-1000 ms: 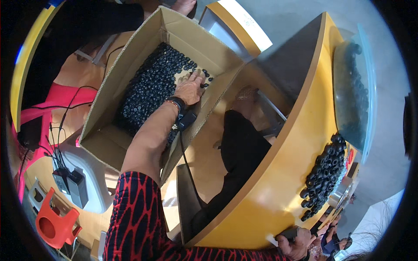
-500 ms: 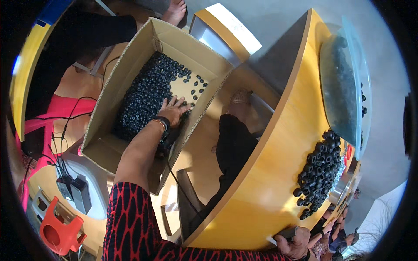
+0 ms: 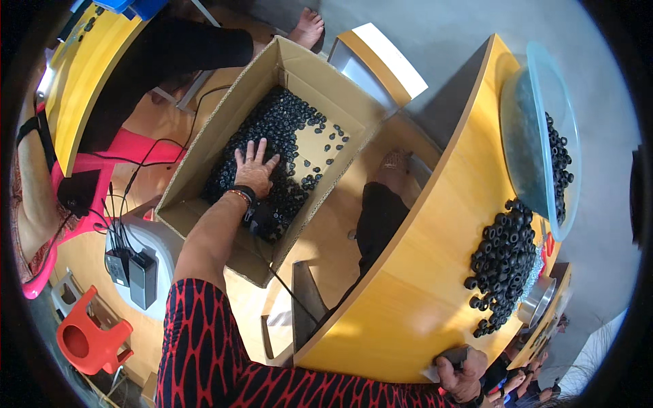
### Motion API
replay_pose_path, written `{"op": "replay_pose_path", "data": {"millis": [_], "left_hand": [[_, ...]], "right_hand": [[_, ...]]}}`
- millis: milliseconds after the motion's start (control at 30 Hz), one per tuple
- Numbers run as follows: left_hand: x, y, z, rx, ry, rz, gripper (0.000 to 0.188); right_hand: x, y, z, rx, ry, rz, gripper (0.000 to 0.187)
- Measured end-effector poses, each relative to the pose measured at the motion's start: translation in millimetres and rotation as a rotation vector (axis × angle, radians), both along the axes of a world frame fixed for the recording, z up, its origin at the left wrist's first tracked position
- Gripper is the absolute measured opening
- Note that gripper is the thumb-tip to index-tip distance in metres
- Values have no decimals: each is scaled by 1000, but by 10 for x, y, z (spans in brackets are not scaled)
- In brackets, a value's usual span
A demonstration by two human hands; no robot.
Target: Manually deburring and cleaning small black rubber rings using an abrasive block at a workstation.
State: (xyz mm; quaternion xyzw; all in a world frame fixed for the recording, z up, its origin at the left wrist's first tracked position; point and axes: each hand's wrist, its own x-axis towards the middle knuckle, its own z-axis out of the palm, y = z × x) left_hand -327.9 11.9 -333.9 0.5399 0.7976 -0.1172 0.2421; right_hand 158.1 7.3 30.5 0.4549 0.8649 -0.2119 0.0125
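Sm. blk rings (image 3: pixel 272 112) lie in cardboard box (image 3: pixel 326 85), open-topped: thick heap on L half of btm, thinning to bare tan patch upper R w/ a few strays. Blk device (image 3: pixel 263 219) in box beside L wrist; cable (image 3: pixel 294 296) runs out over box rim, down twd desk.

Desk (image 3: pixel 388 319) R of box, yellow wood top, curved by lens. On it: pile of larger blk rings (image 3: pixel 500 262), loose; beyond, pale-blue translucent basin (image 3: pixel 513 136) w/ more blk pcs inside; metal pan (image 3: pixel 539 299) past the pile, partly cut off by other stuff.

Room: white stool (image 3: pixel 132 234) lower L, carrying blk power bricks (image 3: pixel 141 279) + tangled leads. Red chair (image 3: pixel 95 333) below it, pink chair (image 3: pixel 129 146) above. 2nd yellow table (image 3: pixel 95 61) upper L w/ blue bin (image 3: pixel 132 5). Co-worker's arm (image 3: pixel 34 180) at far L edge; bare foot (image 3: pixel 311 28) at top, nr box corner.

Pose: L hand (image 3: pixel 254 178) reaches into box from below, palm down over the heap, fingers (image 3: pixel 262 147) straight & spread apart, pointing up-frame; contact w/ rings hard to tell. Patterned sleeve to abt elbow, bands at wrist. R hand (image 3: pixel 466 377) at near desk edge, lower R, fingers curled round dark object (image 3: pixel 450 355), kind unclear.
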Motion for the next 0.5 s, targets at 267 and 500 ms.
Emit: {"op": "replay_pose_path", "data": {"millis": [267,500], "left_hand": [[81,86,-55,-343,-64,-105,64],[71,-198,9,-476,-99,-212,60]], "right_hand": [[23,10,49,16,-83,67,27],[114,-37,16,138,-143,88,26]]}}
